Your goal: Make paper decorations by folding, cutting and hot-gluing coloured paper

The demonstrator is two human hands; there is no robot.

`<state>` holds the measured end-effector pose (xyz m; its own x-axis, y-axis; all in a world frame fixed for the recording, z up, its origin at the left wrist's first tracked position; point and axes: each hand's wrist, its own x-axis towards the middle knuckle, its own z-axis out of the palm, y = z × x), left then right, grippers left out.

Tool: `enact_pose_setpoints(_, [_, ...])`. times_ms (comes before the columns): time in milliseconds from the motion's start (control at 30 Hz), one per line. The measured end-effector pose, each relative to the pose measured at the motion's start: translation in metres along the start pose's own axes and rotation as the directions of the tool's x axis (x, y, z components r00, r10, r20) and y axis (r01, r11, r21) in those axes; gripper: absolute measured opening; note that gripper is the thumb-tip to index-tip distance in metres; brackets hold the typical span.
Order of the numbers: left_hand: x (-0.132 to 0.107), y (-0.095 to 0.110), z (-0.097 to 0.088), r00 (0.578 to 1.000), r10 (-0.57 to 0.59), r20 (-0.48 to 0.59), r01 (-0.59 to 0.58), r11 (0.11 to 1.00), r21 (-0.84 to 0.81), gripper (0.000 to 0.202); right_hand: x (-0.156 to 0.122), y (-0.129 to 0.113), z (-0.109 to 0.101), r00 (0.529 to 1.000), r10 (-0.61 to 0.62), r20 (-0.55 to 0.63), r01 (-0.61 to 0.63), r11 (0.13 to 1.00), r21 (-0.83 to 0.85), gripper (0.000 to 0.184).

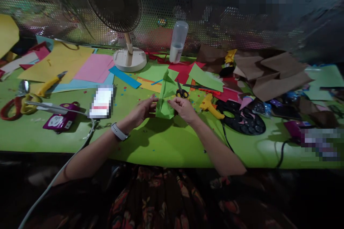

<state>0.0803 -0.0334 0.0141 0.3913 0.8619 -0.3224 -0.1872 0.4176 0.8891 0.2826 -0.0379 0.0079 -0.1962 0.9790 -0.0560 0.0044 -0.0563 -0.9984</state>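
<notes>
Held upright above the table's near middle is a folded piece of light green paper (pixel 164 104), creased and with a narrow pointed top. My right hand (pixel 185 110) pinches its right side between thumb and fingers. At the paper's left edge is my left hand (pixel 143 111), its fingers curled against it; some fingertips are hidden behind the paper. Just behind lie black-handled scissors (pixel 182 93). A yellow glue gun (pixel 211 106) rests to the right of my right hand.
A fan (pixel 129 59) and a clear bottle (pixel 178 43) stand at the back. A lit phone (pixel 101 102) with a cable, a purple puncher (pixel 61 117) and red-and-yellow-handled scissors (pixel 12 108) lie left. A black palette-shaped tray (pixel 242 118) and brown paper (pixel 279 73) are right.
</notes>
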Motion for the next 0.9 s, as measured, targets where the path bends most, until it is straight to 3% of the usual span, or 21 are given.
enact_pose_setpoints(100, [0.002,-0.002,-0.002,0.999,0.041,0.036,-0.044,0.996,0.074,0.035,-0.001,0.004,0.003,0.990,-0.119,-0.081,0.111,0.989,-0.093,0.047])
enact_pose_setpoints(200, [0.001,0.003,-0.008,0.964,0.224,0.141,-0.261,0.888,0.378,0.025,-0.001,0.003,-0.003,0.980,-0.168,-0.109,0.154,0.980,-0.125,0.040])
enact_pose_setpoints(267, [-0.001,0.010,-0.014,0.891,0.404,0.208,-0.443,0.676,0.588,0.018,0.001,0.000,-0.013,0.968,-0.179,-0.175,0.172,0.984,-0.055,0.034])
enact_pose_setpoints(367, [-0.004,0.022,-0.023,0.706,0.649,0.283,-0.590,0.317,0.743,0.021,0.005,-0.005,-0.026,0.951,-0.112,-0.290,0.141,0.986,0.083,0.037])
enact_pose_setpoints(433, [-0.004,0.025,-0.027,0.618,0.715,0.326,-0.615,0.181,0.767,0.024,0.007,-0.005,-0.027,0.957,-0.060,-0.285,0.086,0.993,0.081,0.041])
enact_pose_setpoints(467, [-0.004,0.026,-0.028,0.603,0.721,0.342,-0.620,0.154,0.770,0.024,0.007,-0.005,-0.026,0.964,-0.054,-0.261,0.069,0.996,0.049,0.040])
enact_pose_setpoints(533, [-0.003,0.026,-0.028,0.619,0.690,0.376,-0.633,0.155,0.758,0.024,0.006,-0.005,-0.020,0.962,-0.109,-0.251,0.101,0.994,-0.043,0.033])
enact_pose_setpoints(633, [-0.002,0.028,-0.023,0.653,0.605,0.456,-0.679,0.203,0.705,0.021,0.001,-0.009,-0.013,0.937,-0.261,-0.233,0.227,0.960,-0.164,0.037])
enact_pose_setpoints(767, [0.003,0.038,-0.007,0.638,0.478,0.604,-0.759,0.257,0.598,0.019,-0.006,-0.022,-0.013,0.913,-0.408,0.023,0.394,0.864,-0.315,0.031])
enact_pose_setpoints(833, [0.007,0.043,0.004,0.612,0.439,0.657,-0.790,0.297,0.537,0.018,-0.008,-0.025,-0.015,0.889,-0.437,0.140,0.456,0.803,-0.384,0.025])
enact_pose_setpoints(900, [0.011,0.047,0.013,0.612,0.434,0.661,-0.790,0.363,0.494,0.018,-0.008,-0.026,-0.018,0.869,-0.438,0.230,0.494,0.764,-0.414,0.020])
